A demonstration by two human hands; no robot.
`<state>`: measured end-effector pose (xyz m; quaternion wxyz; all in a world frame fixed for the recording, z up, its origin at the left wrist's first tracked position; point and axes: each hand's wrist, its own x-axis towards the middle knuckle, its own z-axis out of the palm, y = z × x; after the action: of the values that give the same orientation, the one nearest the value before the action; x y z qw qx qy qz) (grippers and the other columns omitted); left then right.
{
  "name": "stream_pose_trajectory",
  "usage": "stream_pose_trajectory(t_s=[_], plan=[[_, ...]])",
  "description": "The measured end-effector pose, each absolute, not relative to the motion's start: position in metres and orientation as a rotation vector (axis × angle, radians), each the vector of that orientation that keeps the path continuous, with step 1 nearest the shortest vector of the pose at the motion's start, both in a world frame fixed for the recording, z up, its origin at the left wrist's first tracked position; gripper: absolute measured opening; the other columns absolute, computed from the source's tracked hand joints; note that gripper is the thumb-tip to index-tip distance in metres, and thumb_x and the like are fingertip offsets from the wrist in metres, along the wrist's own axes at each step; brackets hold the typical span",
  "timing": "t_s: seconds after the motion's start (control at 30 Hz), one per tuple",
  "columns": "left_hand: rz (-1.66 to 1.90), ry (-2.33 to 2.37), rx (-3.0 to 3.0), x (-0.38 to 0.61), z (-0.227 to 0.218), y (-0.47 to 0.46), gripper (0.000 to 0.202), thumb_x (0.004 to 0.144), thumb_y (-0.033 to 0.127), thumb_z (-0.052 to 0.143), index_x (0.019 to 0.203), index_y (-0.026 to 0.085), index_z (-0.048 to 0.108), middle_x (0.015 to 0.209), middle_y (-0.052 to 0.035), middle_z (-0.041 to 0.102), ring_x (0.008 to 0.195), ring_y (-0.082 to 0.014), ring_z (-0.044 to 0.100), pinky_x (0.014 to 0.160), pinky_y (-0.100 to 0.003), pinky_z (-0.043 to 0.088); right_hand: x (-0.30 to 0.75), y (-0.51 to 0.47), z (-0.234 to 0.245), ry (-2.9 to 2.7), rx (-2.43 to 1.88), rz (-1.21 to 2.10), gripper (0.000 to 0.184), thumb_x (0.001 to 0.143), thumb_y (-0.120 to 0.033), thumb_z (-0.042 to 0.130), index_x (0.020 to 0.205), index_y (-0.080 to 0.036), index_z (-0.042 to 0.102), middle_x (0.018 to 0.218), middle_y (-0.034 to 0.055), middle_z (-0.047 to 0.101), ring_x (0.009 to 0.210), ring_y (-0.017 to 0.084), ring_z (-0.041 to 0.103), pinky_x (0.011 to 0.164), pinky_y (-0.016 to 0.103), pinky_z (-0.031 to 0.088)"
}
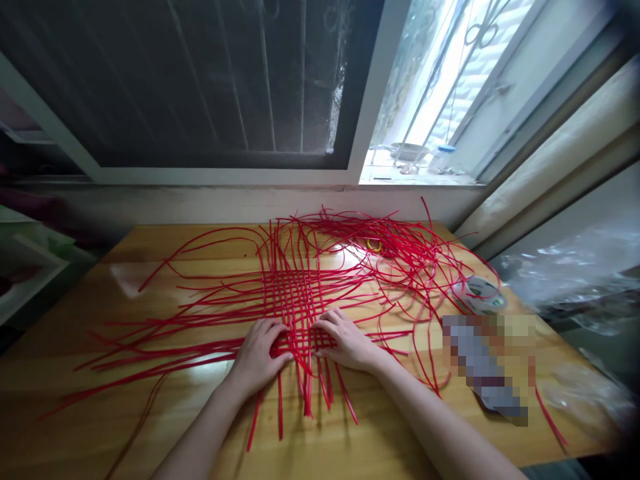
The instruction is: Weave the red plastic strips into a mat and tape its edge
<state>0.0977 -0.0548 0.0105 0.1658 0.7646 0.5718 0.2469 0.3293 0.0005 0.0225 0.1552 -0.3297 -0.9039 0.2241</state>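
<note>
Thin red plastic-looking strands cross over and under each other in an open woven grid [290, 291] on the wooden table. Their long free ends fan out to the left, to the right and toward me. At the grid's near left edge, my left hand [261, 350] is curled with thumb and fingers closed on strands. My right hand [345, 339] bends its fingers round the strands at the near right edge, a short gap from the left one. The strand parts under the fingers are hidden.
A tangled heap of loose red strands [400, 243] lies at the back right, with a yellow ring [373, 245] among them. Beside it are a roll of clear tape [479, 295] and a pixelated item [483, 367]. The window frame [225, 176] rises behind the wooden table [165, 427].
</note>
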Motion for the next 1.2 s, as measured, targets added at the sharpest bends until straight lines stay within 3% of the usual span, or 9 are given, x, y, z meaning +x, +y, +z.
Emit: stream_pose_trajectory(t_s=[0.17,0.4,0.8,1.2], plan=[[0.703,1.631,2.176,0.099,0.01,-0.057,0.036,0.067,0.028,0.066,0.101,0.022,0.056,0.106,-0.0056,0.053,0.103,-0.024,0.047,0.091,-0.042,0.04,0.33,-0.001,0.021,-2.588,-0.946,0.656,0.041,0.072,-0.034,0.066,0.109,-0.023,0.052,0.103,0.0056,0.051,0.101,0.021,0.043,0.088,0.037,0.04],[0.673,1.683,2.195,0.099,0.004,-0.056,0.063,0.064,0.031,0.067,0.121,0.02,0.043,0.122,-0.0092,0.043,0.116,-0.0273,0.037,0.099,-0.046,0.033,0.335,0.009,0.019,-2.609,-1.006,0.552,0.083,0.063,-0.056,0.066,0.132,-0.024,0.034,0.122,0.0103,0.04,0.115,0.028,0.031,0.098,0.045,0.031],[0.674,1.649,2.12,0.095,0.003,-0.05,0.052,0.061,0.029,0.07,0.11,0.025,0.054,0.111,-0.0041,0.05,0.106,-0.025,0.044,0.093,-0.042,0.037,0.332,0.006,0.02,-2.585,-1.026,0.583,0.061,0.065,-0.053,0.066,0.114,-0.022,0.047,0.107,0.0076,0.048,0.102,0.024,0.04,0.091,0.041,0.037],[0.691,1.63,2.08,0.096,0.004,-0.05,0.045,0.061,0.028,0.071,0.104,0.026,0.057,0.106,-0.0036,0.053,0.101,-0.0245,0.047,0.089,-0.042,0.039,0.331,0.005,0.015,-2.557,-0.964,0.594,0.048,0.067,-0.047,0.068,0.102,-0.02,0.05,0.1,0.0066,0.051,0.096,0.023,0.043,0.084,0.038,0.041]])
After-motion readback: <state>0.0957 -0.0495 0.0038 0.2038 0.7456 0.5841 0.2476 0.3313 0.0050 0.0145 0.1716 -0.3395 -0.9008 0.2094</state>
